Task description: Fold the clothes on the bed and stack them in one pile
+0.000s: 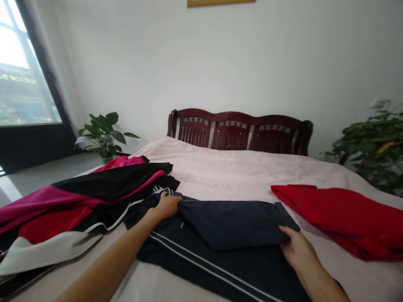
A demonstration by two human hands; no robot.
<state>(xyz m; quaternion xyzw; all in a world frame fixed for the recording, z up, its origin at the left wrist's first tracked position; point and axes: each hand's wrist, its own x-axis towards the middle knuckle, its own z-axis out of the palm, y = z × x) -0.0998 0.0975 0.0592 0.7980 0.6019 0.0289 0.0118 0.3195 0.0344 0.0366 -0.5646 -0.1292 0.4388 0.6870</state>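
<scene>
A navy tracksuit garment (201,251) with paired white stripes lies on the pink bedcover in front of me. One part of it is folded across the top, its narrow end toward the right. My left hand (168,205) grips the fabric at the upper left, by a white-edged band. At the other end, my right hand (294,245) pinches the folded part, thumb on top and the other fingers mostly hidden beneath. Whether the garment is a jacket or trousers I cannot tell.
A heap of black, magenta, red and white clothes (116,180) lies on the left. A folded red garment (340,214) is at the right on the pink cover (220,172). Behind stands a dark red wooden bench back (233,130), with potted plants (102,134) on both sides.
</scene>
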